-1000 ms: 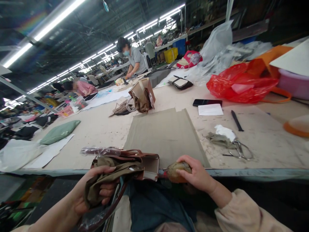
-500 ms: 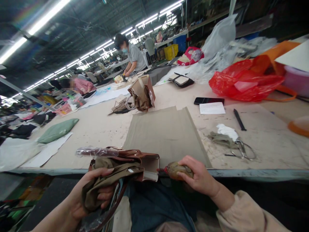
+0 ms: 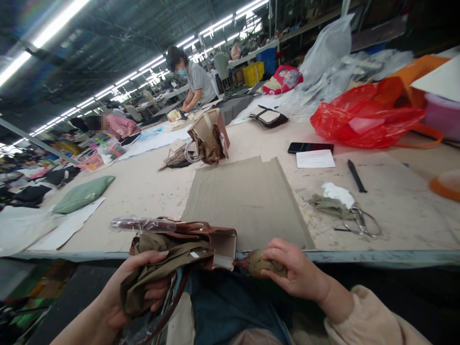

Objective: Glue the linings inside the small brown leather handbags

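At the table's front edge lies a brown bag (image 3: 224, 239) on its side, one handle wrapped in clear plastic, the other hanging below. My left hand (image 3: 143, 282) grips the olive lining cloth (image 3: 172, 251) pulled out of it. A small white label shows on the cloth. My right hand (image 3: 293, 268) is wrapped round a yellowish squeeze bottle (image 3: 264, 263) with a red collar. The bottle's thin tip points left and meets the light edge of the bag's open end; whether it touches is hard to tell. Beyond lies a flat olive sheet (image 3: 247, 201).
A second brown bag (image 3: 210, 139) stands farther back. To the right are scissors (image 3: 361, 223), a dark marker-like stick (image 3: 356, 176), a phone (image 3: 309, 147), a white paper and a red plastic bag (image 3: 366, 115). A green pouch (image 3: 84, 194) lies left. Co-workers stand or bend at the far side.
The bottle in my right hand has shifted slightly left and down along the bag's edge. My left hand keeps its hold on the cloth. The whole view has shifted a little.
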Tool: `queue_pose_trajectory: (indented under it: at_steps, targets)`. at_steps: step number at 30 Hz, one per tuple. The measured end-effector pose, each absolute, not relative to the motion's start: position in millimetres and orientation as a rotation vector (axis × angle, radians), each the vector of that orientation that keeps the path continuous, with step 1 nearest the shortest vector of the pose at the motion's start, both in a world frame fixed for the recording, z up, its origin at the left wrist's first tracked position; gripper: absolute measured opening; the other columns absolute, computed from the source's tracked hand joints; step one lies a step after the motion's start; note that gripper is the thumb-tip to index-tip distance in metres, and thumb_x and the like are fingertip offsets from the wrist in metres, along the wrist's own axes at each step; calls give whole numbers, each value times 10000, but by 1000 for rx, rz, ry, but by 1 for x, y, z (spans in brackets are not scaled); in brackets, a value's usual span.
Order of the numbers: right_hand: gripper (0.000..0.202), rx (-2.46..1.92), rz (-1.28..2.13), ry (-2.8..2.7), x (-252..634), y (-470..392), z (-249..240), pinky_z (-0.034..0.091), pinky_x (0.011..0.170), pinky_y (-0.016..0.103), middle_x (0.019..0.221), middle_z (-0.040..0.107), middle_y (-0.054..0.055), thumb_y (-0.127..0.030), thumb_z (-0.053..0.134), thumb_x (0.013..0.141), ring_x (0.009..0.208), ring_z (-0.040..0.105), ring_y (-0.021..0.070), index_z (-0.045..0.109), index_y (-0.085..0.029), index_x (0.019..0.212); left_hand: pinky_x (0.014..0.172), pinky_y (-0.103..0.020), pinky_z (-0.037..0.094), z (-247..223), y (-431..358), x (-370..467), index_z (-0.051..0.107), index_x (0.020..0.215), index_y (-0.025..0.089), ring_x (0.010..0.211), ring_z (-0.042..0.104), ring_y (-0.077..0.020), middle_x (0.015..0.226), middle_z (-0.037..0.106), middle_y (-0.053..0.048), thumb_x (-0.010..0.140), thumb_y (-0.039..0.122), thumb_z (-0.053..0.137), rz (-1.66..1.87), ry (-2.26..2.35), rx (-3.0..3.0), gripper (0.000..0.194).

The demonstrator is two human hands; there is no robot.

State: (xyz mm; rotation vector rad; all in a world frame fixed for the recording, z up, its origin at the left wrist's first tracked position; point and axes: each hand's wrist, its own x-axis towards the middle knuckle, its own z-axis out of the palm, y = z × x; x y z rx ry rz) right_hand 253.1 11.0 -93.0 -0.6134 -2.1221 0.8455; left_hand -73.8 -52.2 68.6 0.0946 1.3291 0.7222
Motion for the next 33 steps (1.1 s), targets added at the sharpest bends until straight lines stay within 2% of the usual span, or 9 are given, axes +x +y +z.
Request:
queue_pose_trajectory:
  at_steps: [6, 13, 20, 25, 33]
  targets:
    - [225, -595, 720, -2078, 256, 10, -96, 427, 671, 298, 885, 587, 55, -248, 636, 867, 778, 516, 177, 551, -220, 1074, 333, -256, 426, 68, -53, -74, 547, 462, 149, 342, 304, -72, 399, 302, 72, 681, 352, 724, 740, 1352, 107, 347]
    - [169, -526, 819, -2172, 255, 6, -90, 398, 643, 291, 867, 591, 57, -302, 629, 880, 767, 505, 178, 579, -218, 1018, 325, -260, 417, 67, -54, -73, 550, 472, 141, 336, 302, -78, 395, 300, 64, 727, 334, 668, 761, 1374, 76, 341]
    - [158, -531, 877, -2123, 255, 7, -91, 404, 659, 289, 854, 588, 50, -316, 629, 884, 774, 506, 172, 586, -212, 995, 316, -260, 404, 67, -54, -69, 558, 448, 135, 329, 288, -75, 387, 301, 58, 700, 333, 683, 771, 1418, 92, 345]
    - [168, -581, 806, -2091, 253, 7, -98, 418, 657, 297, 873, 593, 55, -287, 634, 875, 779, 513, 177, 581, -218, 1019, 322, -266, 407, 69, -53, -67, 595, 483, 127, 331, 294, -84, 395, 292, 56, 723, 327, 647, 777, 1449, 106, 317]
    - [201, -585, 838, -2043, 252, 4, -98, 444, 672, 298, 874, 584, 50, -288, 645, 861, 782, 528, 177, 568, -223, 1035, 310, -261, 385, 68, -54, -68, 549, 428, 144, 318, 286, -83, 397, 279, 50, 759, 328, 601, 793, 1464, 97, 382]
